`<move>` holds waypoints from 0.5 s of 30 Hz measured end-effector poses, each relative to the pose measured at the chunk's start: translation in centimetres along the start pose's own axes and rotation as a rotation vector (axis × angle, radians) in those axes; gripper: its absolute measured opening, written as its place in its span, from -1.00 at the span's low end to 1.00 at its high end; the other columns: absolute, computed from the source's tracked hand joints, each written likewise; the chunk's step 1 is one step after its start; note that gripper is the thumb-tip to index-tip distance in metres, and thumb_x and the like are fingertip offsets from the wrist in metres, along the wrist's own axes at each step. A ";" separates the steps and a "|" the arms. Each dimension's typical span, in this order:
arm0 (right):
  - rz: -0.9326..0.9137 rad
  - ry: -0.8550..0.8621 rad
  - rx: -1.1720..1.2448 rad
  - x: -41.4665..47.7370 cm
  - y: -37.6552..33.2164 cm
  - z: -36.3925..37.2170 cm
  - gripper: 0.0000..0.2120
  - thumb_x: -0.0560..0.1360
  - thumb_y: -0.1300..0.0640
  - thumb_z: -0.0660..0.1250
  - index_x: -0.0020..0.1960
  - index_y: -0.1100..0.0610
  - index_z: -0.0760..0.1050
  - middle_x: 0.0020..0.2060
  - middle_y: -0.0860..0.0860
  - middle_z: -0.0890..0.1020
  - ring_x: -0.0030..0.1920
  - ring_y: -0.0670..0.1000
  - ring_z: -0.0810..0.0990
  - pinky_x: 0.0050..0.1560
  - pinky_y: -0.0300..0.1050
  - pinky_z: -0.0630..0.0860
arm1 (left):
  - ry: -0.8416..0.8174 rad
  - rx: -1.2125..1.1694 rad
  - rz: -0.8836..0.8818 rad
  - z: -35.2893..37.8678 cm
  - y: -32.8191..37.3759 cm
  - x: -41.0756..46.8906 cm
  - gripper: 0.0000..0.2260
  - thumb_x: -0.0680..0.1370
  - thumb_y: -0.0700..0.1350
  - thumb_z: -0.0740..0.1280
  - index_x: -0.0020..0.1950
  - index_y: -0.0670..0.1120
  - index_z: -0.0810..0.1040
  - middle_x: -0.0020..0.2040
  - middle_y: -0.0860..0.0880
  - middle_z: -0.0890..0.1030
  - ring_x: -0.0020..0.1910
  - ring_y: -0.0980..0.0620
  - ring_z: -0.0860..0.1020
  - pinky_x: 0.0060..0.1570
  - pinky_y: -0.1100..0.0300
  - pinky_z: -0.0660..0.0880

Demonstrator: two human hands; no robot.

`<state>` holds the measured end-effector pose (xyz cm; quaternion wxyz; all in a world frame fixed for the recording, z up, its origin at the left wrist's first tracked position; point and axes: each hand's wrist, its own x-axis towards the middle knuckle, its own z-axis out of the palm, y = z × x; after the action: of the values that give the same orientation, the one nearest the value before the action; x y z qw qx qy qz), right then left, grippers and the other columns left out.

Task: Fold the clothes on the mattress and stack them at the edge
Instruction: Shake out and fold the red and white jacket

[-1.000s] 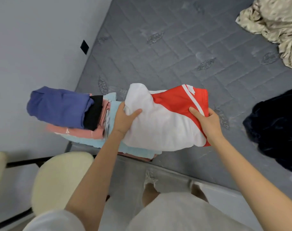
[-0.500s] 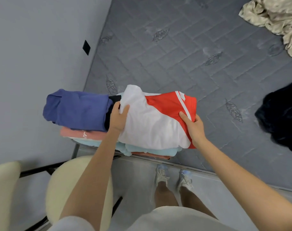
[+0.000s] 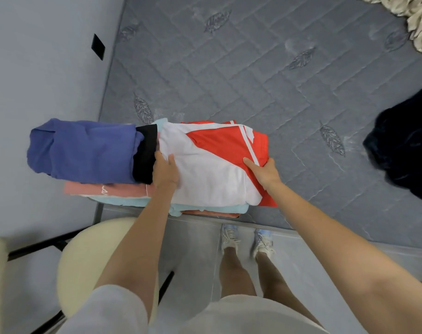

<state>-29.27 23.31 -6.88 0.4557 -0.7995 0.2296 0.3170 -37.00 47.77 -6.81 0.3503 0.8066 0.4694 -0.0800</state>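
Now: placing step, folded top going onto the stack

- Step: fold looks done. The red-and-white garment point(image 3: 212, 169) is a compact rectangle sitting on top of the stack at the near edge of the mattress point(image 3: 253, 75), next to the wall. My read is that it's being set down and squared, not folded further.
- Left hand point(image 3: 165, 171): on the garment's white left edge, thumb on top, fingers going down the side next to the black garment point(image 3: 145, 155). Reads as a grip on that edge.
- Right hand point(image 3: 265, 173): thumb on the red panel, fingers hidden under the right edge, so it's clamped on the fabric.
- Under and beside it: blue garment point(image 3: 84, 150) on the left half, pink layer point(image 3: 108, 189) and light-blue layer point(image 3: 205, 208) below, both poking out toward the person.
- Next move: slide both hands out without dragging the top fold open, then pat it flush. The stack overhangs the mattress edge a bit, so push down, not outward.
- Still to fold: dark garment point(image 3: 407, 145) on the right and beige patterned garment point(image 3: 417, 18) at the far corner, both crumpled and well apart from the stack.
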 end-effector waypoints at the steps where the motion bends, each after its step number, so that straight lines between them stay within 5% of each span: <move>1: -0.022 0.022 -0.040 0.0 0.0 -0.2 -0.18 0.38 -0.20 0.46 0.44 0.18 0.21 0.36 0.12 0.43 0.33 0.16 0.44 0.34 0.10 0.38 | 0.013 -0.003 0.023 -0.1 0.2 -0.3 -0.53 0.65 -0.03 0.13 0.49 -0.21 0.13 0.33 -0.31 0.40 0.28 -0.30 0.41 0.18 -0.05 0.35; 7: -0.296 0.139 -0.467 -2.4 -0.9 -2.9 -0.03 0.37 -0.32 0.38 0.57 -0.03 -0.05 0.52 0.10 0.11 0.50 0.17 0.12 0.42 0.23 0.14 | 0.166 0.079 0.392 -0.6 1.8 -3.9 -0.43 0.63 -0.07 0.21 0.55 -0.20 0.05 0.55 -0.21 0.07 0.53 -0.17 0.07 0.46 0.05 0.00; 15: -0.453 0.101 -0.889 -6.3 -1.0 -7.9 -0.08 0.39 -0.33 0.34 0.56 -0.16 -0.09 0.57 0.03 -0.06 0.55 0.14 -0.10 0.49 0.23 -0.07 | 0.056 0.365 0.654 0.3 5.6 -8.3 -0.46 0.59 0.07 0.24 0.53 -0.04 0.21 0.56 -0.16 0.08 0.54 -0.19 0.03 0.47 -0.13 -0.07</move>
<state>-30.69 17.38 1.26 0.1164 -0.9604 -0.0851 0.2382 -36.86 39.98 -0.51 0.1946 0.9649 0.1745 -0.0242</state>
